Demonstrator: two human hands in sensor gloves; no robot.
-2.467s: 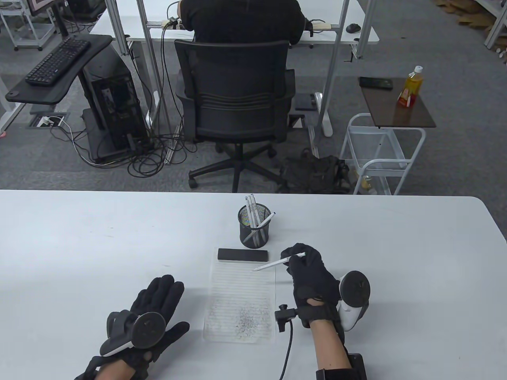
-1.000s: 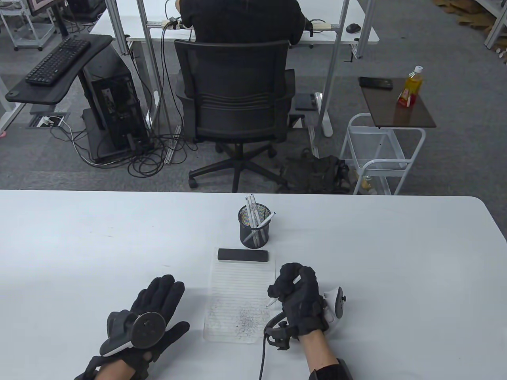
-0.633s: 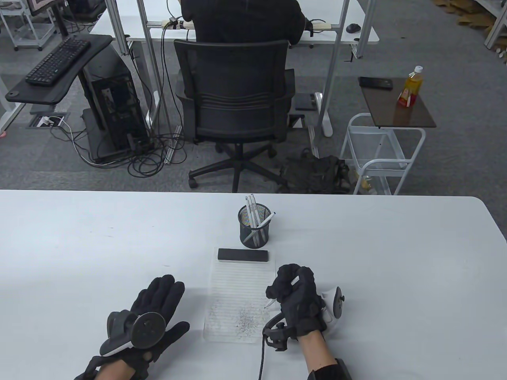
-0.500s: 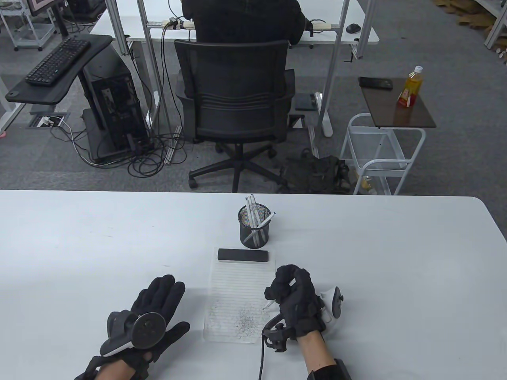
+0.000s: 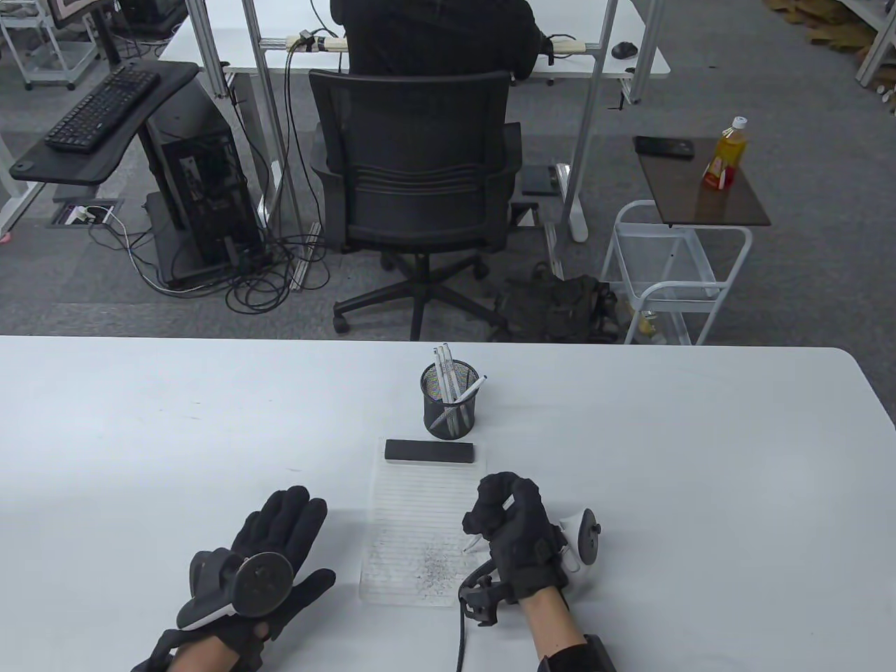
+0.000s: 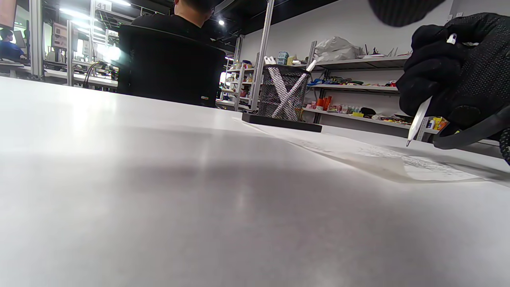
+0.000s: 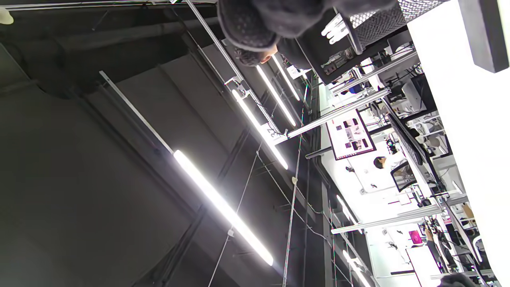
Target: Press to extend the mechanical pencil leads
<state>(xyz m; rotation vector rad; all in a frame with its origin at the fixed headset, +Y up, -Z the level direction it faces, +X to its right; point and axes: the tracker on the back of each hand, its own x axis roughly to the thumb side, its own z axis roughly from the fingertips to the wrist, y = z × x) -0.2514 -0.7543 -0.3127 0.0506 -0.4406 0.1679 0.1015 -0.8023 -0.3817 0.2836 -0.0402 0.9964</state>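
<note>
White table [image 5: 700, 448], pencil [image 5: 473, 540] in right hand [image 5: 514, 535], tip just above paper [image 5: 420, 525].

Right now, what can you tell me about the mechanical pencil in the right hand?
The mechanical pencil is slim and white, plastic by its look, with a tapered grey tip and a white cap end showing above the fingers. The right hand grips it in a closed fist, tilted, tip pointing down over the right edge of the lined paper. In the left wrist view the tip hangs just above the sheet.

Office-type lab workspace.
Grey carpet, white desks [image 5: 420, 42] on aluminium frames, office chair [image 5: 416, 182], keyboard [image 5: 101, 108], PC tower [image 5: 203, 203], floor cables; stocked shelves [image 6: 350, 87], ceiling strip lights [image 7: 223, 207].
</note>
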